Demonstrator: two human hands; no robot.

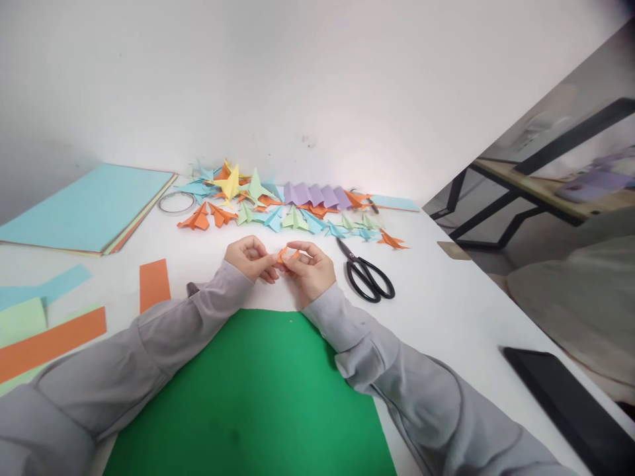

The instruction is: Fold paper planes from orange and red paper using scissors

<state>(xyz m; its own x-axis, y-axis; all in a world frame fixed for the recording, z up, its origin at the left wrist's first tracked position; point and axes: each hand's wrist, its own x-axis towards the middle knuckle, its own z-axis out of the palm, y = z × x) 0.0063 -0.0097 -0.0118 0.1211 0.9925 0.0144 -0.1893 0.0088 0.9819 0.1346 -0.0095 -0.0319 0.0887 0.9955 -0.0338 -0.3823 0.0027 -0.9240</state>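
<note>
A small folded piece of orange paper (284, 255) is pinched between my two hands, just past the far edge of the green sheet (258, 383). The fingertips of my left hand (252, 258) close on its left side. My right hand (313, 268) grips the other side between thumb and fingers. Much of the paper hides behind the fingers, so its exact shape cannot be made out. Black-handled scissors (366, 272) lie to the right of my right hand, blades pointing away. Beyond both hands sit several folded paper figures, among them a yellow one (229, 184) and a purple pleated strip (315, 196).
At the back left lies a stack of coloured paper (89, 205) beside a roll of tape (176, 203). Orange strips (154, 284) and other cut pieces (22, 322) are spread at left. A black tablet-like device (570, 403) rests near the right table edge.
</note>
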